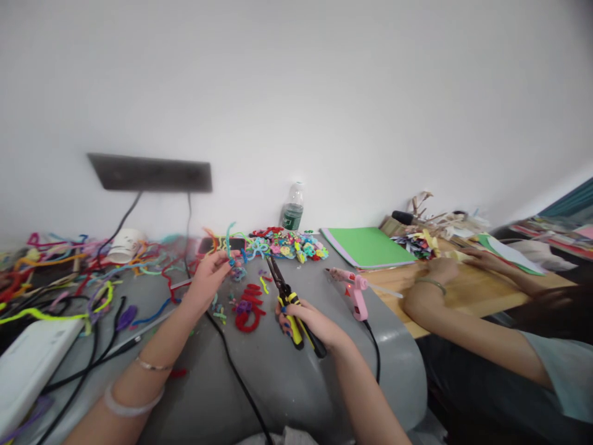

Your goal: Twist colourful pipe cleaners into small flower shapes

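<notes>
My left hand [207,279] is raised over the grey table [278,371], its fingers pinched on a blue pipe-cleaner piece [233,256]. My right hand [309,321] grips the yellow-and-black handles of a pair of pliers [288,296], whose jaws point up towards the blue piece. Between the hands lie red pipe-cleaner shapes [249,307] and small cut bits. A heap of finished colourful pipe-cleaner flowers [290,244] sits just beyond.
A pink glue gun [354,290] stands right of the pliers, its cord trailing down. Loose pipe cleaners [69,272] cover the left side. A water bottle [293,209], a green folder [368,246] and a white cup [123,245] stand behind. Another person's arms [463,309] rest on a wooden board at right.
</notes>
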Tool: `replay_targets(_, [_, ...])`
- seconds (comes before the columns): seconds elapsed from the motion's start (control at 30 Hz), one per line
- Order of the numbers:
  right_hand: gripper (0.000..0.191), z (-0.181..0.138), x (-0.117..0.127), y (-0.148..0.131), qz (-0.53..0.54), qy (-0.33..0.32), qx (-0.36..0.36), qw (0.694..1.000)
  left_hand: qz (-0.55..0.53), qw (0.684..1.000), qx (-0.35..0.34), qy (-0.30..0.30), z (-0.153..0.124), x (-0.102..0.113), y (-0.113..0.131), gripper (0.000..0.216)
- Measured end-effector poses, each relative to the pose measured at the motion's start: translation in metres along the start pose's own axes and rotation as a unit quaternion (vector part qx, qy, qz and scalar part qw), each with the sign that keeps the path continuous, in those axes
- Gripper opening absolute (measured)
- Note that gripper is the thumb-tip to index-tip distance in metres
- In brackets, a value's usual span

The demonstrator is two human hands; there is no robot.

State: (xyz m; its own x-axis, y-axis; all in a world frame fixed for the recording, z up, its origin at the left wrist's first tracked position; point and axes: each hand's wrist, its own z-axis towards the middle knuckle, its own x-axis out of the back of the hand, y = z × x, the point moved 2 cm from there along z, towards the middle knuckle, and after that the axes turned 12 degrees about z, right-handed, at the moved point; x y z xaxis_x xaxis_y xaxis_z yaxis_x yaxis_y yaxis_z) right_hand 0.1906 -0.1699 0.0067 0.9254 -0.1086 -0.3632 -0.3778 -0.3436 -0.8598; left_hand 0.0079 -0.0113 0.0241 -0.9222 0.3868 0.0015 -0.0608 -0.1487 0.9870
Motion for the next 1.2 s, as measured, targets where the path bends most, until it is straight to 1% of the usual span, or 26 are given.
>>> replay_targets(0.07, [0.024,0.0,-0.001,0.0,-0.013,0.006,0.002,1.0,-0.01,1.0,0.006,0.012,0.001,0.001,-0.004,0.034])
replay_targets(0.2, [0.02,-0.002,-0.005,0.0,-0.063,0.014,0.014,0.998,-0.028,0.999,0.017,0.012,0.002,0.001,-0.01,0.032])
replay_targets(0.3, [0.017,-0.002,-0.008,0.0,-0.113,0.025,0.034,0.993,-0.014,1.0,0.021,0.004,-0.001,-0.002,-0.012,0.029])
replay_targets(0.37, [0.016,-0.002,-0.009,0.0,-0.136,0.032,0.041,0.989,-0.019,0.999,0.03,-0.013,-0.003,-0.006,-0.012,0.026])
replay_targets(0.47, [0.015,-0.001,-0.009,-0.001,-0.141,0.033,0.044,0.988,-0.052,0.997,0.042,-0.028,-0.006,-0.011,-0.01,0.021])
replay_targets(0.53, [0.015,0.0,-0.009,-0.002,-0.133,0.031,0.042,0.99,-0.077,0.996,0.035,-0.025,-0.007,-0.013,-0.009,0.02])
replay_targets(0.6, [0.016,0.0,-0.009,-0.002,-0.127,0.031,0.037,0.991,-0.083,0.996,0.018,-0.029,-0.007,-0.013,-0.008,0.025])
replay_targets(0.7, [0.016,0.0,-0.01,-0.003,-0.128,0.033,0.03,0.991,-0.043,0.998,-0.008,-0.049,-0.005,-0.013,-0.008,0.039])
replay_targets(0.77, [0.017,-0.001,-0.011,-0.004,-0.13,0.034,0.03,0.99,-0.008,0.998,-0.025,-0.057,-0.004,-0.012,-0.009,0.042])
replay_targets(0.9, [0.017,0.0,-0.012,-0.004,-0.133,0.028,0.034,0.99,0.043,0.996,-0.054,-0.05,-0.003,-0.011,-0.013,0.034])
replay_targets(1.03, [0.017,0.001,-0.012,-0.003,-0.135,0.028,0.034,0.99,0.076,0.995,-0.055,-0.03,-0.003,-0.008,-0.015,0.025])
replay_targets(1.2, [0.017,0.001,-0.011,-0.002,-0.138,0.027,0.037,0.989,0.137,0.985,-0.105,0.026,-0.003,-0.001,-0.008,0.015])
